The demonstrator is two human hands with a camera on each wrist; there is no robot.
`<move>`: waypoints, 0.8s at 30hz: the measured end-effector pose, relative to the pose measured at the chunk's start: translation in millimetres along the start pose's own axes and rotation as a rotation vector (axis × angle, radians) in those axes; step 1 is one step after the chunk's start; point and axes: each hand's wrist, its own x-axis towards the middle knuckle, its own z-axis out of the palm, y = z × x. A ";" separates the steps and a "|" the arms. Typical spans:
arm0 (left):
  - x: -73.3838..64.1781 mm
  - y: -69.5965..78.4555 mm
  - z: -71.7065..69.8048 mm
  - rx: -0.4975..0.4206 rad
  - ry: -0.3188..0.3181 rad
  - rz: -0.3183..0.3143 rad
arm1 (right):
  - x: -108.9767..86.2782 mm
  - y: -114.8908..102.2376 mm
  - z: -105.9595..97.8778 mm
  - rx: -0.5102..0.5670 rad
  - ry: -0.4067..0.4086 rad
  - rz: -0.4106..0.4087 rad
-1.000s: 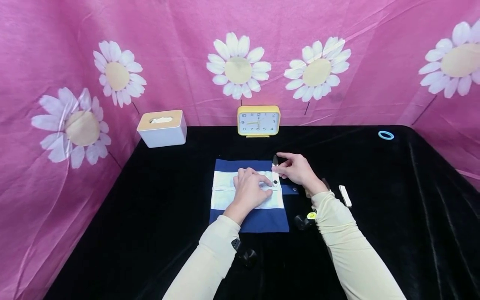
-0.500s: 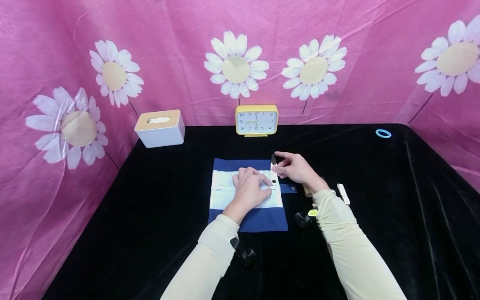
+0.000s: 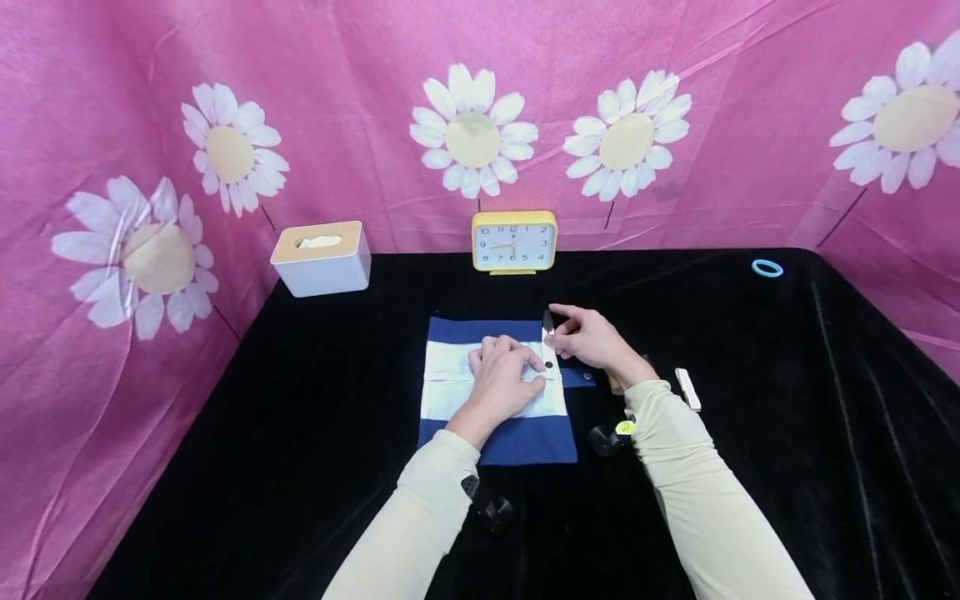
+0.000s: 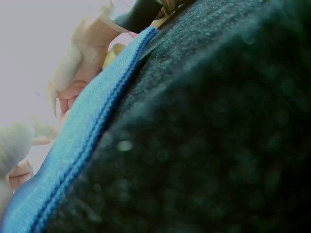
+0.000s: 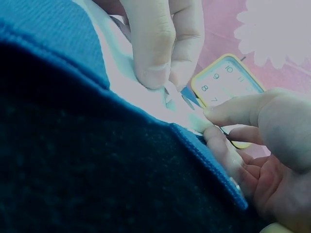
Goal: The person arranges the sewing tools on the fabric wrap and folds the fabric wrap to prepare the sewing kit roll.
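Observation:
A blue fabric pouch [image 3: 517, 439] with a white pocket panel [image 3: 450, 387] lies flat at the middle of the black table [image 3: 750, 467]. My left hand [image 3: 501, 377] rests on the white panel, and its fingers [image 5: 155, 43] pinch the pocket edge [image 5: 146, 99]. Just to its right, my right hand [image 3: 592, 337] pinches a white pen with a black tip [image 3: 550, 343], held upright at the pouch's right edge. The right wrist view shows the right fingertips [image 5: 218, 114] at the blue hem [image 5: 209, 150]. The left wrist view shows only the blue hem [image 4: 87, 145] and black cloth [image 4: 218, 145].
A yellow clock [image 3: 514, 241] and a white tissue box [image 3: 322, 257] stand at the table's back. A small white stick [image 3: 687, 388] lies right of my right forearm. A blue ring [image 3: 767, 267] sits at the far right. Pink flowered cloth walls [image 3: 112, 167] surround the table.
Both hands keep their places on the pouch and pen. Only the head view has shifted slightly.

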 end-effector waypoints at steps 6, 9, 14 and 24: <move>-0.4 -0.4 0.1 -0.010 0.002 0.008 | 0.4 -0.8 0.9 -0.017 -0.001 0.002; -0.2 -0.6 0.7 -0.013 0.001 0.008 | 0.4 -1.2 0.7 -0.009 -0.012 -0.001; 0.5 -0.8 1.0 -0.011 -0.008 0.000 | -0.5 -2.0 -0.7 0.001 -0.027 0.001; 1.7 -4.2 -5.4 0.010 -0.048 0.020 | -1.5 -0.8 -7.0 0.002 -0.078 0.017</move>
